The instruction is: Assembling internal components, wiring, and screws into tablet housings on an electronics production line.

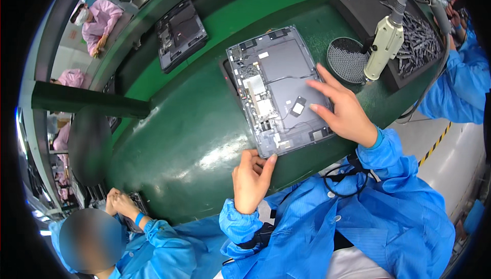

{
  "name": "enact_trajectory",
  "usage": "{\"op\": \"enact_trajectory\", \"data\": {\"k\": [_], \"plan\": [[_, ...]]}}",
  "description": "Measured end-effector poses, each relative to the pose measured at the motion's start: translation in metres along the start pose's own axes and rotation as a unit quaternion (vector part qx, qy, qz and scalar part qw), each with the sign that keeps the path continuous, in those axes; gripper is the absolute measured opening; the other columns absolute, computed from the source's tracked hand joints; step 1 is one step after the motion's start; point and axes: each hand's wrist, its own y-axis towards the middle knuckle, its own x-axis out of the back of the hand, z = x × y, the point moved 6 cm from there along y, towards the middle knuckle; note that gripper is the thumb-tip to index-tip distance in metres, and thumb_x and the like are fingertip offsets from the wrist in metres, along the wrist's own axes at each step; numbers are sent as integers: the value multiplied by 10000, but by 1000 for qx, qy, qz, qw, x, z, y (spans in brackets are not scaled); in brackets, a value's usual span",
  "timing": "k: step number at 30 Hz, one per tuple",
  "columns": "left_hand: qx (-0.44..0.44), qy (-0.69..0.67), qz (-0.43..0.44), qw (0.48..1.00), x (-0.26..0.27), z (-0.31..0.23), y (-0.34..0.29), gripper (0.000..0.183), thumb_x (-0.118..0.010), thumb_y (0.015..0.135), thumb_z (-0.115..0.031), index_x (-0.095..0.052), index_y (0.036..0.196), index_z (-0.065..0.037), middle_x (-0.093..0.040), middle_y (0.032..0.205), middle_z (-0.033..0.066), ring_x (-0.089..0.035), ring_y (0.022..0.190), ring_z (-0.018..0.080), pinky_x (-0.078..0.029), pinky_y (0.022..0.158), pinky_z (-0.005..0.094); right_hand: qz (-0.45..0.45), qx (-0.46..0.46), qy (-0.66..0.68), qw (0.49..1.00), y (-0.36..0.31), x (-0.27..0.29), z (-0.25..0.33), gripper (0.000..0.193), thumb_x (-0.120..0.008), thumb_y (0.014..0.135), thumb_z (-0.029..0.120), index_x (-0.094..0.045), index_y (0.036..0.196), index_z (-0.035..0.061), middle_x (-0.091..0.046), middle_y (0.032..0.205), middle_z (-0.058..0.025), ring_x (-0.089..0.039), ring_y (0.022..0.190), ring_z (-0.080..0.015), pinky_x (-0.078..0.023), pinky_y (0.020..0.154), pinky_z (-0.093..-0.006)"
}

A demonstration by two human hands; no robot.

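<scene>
An opened grey laptop base point(286, 69) lies tilted on the green bench, its inside facing up. A circuit board point(258, 92) with silvery shields runs along its left side, and a thin dark cable crosses the panel. At the near left corner, my left hand point(250, 179) pinches the edge between thumb and fingers. Over the right side of the base is my right hand point(348, 113), fingers apart and holding nothing. Its thumb is near a small dark piece with a white square label point(298, 106). Whether those fingertips touch the panel, I cannot tell.
A pale electric screwdriver point(383, 46) hangs by a round perforated tray point(349, 60) of small dark parts. Behind it, a black tray point(358, 3) holds many grey pieces. Another opened base point(181, 33) sits on the far green strip. A co-worker's hands point(123, 205) work at left.
</scene>
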Motion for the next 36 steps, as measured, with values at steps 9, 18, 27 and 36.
{"op": "enact_trajectory", "data": {"k": [9,18,27,36], "plan": [[-29,17,-10,999,9,-5,4,197,-677,812,-109,-586,914,32,-620,635,82,-547,479,112,-419,457,247,81,233,-461,853,7,-24,36,269,-693,690,82,-653,955,50,-604,966,-58,-552,898,-274,-428,824,-382],[-123,-13,-47,991,20,-32,12,175,-657,790,12,-606,954,40,-587,785,43,-484,560,44,-375,481,177,158,68,-188,967,1,-39,28,132,-681,723,92,-673,833,19,-657,746,-135,-633,676,-286,-485,622,-362],[-241,111,40,963,0,-41,11,451,-782,643,-25,-605,1058,-16,-527,941,81,-508,674,130,-419,549,245,204,150,-199,947,-8,-53,21,95,-670,729,78,-698,814,43,-654,762,-121,-623,692,-316,-483,644,-381],[-325,235,28,915,-23,-56,9,389,-750,659,-135,-634,1028,-96,-532,939,52,-541,764,226,-469,576,330,194,237,-359,882,-20,-54,32,136,-654,770,210,-668,819,84,-507,806,-45,-579,731,-232,-479,594,-361]]}}
